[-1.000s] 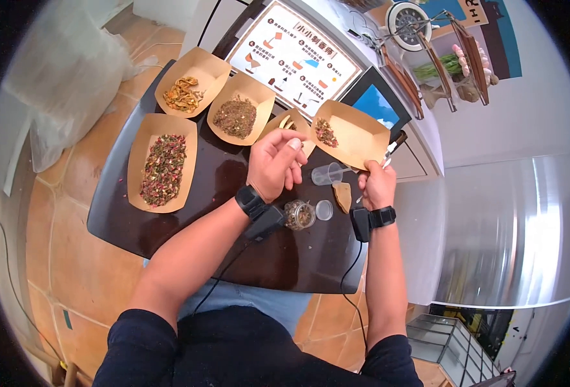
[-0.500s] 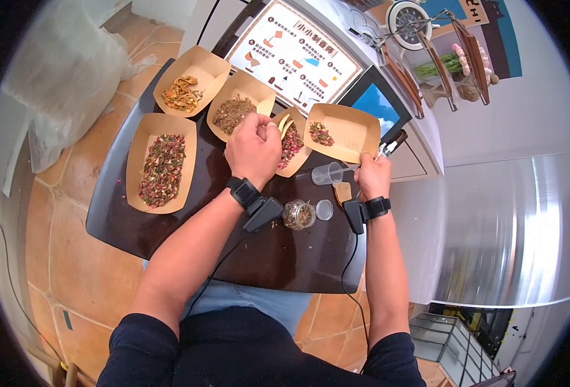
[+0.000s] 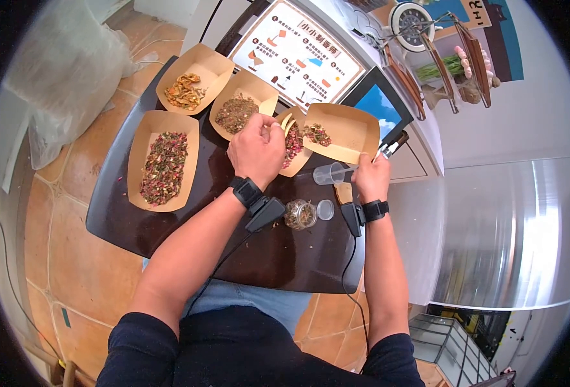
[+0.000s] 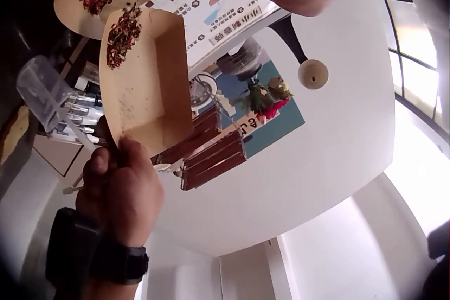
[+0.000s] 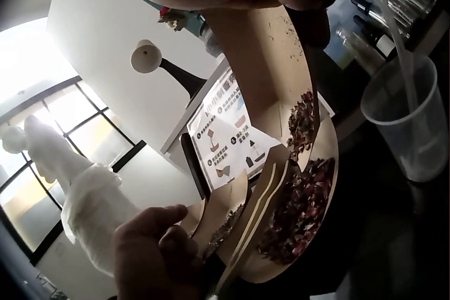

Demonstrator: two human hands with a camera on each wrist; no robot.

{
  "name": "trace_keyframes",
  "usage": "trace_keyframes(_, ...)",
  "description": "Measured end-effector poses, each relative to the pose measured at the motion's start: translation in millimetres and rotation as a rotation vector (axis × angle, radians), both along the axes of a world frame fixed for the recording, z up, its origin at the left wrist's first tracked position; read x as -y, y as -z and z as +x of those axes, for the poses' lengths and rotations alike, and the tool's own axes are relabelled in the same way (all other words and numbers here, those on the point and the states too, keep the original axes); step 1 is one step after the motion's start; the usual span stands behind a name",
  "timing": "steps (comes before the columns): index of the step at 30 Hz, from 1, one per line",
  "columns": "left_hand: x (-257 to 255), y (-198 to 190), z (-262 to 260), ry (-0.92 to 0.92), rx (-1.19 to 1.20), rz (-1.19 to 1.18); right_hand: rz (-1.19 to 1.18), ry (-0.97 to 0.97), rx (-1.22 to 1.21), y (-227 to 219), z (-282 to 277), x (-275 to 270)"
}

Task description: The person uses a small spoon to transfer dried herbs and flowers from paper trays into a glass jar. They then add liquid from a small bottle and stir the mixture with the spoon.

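My right hand (image 3: 371, 177) pinches the near corner of a brown paper tray (image 3: 356, 138), thumb on top. A small heap of dried petals and leaves (image 4: 124, 36) lies at the tray's far end. My left hand (image 3: 257, 151) has loosely curled fingers. It overlaps the near rim of a tray of brown crumbled herbs (image 3: 236, 113); in the right wrist view nothing shows between its fingertips. Right beside it, pale tongs (image 5: 256, 215) lean in a tray of dark red petals (image 5: 299, 208), partly under the held tray.
A clear plastic cup (image 3: 327, 173) with a stick in it stands near the right hand. Closer in are an herb-filled jar (image 3: 300, 215) and its lid (image 3: 325, 209). Trays of orange dried pieces (image 3: 185, 91) and mixed petals (image 3: 164, 169) stand left. A printed instruction board (image 3: 298, 51) stands behind.
My left hand has moved left from over the red petal tray to the brown herb tray. The tray in my right hand has shifted slightly left, and the red petals show more.
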State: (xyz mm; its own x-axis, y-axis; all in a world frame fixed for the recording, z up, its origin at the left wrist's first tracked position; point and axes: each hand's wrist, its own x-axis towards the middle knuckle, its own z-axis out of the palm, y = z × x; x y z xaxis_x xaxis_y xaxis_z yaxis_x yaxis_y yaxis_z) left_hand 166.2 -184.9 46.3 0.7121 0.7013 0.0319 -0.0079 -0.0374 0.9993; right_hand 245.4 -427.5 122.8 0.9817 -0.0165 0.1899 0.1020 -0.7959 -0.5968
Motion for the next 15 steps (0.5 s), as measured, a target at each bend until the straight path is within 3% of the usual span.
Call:
trace_keyframes(2,-1,0,1,-0.01,0.005,-0.021,0.131,0.075,-0.112,-13,-11,-17)
trace_keyframes(6,-3,1,2,-0.023,0.037,-0.08,0.038,0.095,-0.125,-14,-11,-16)
trace_keyframes(15,-2,6,5,-0.06,0.09,-0.115,-0.2,-0.08,0.162,-19,-25,-33)
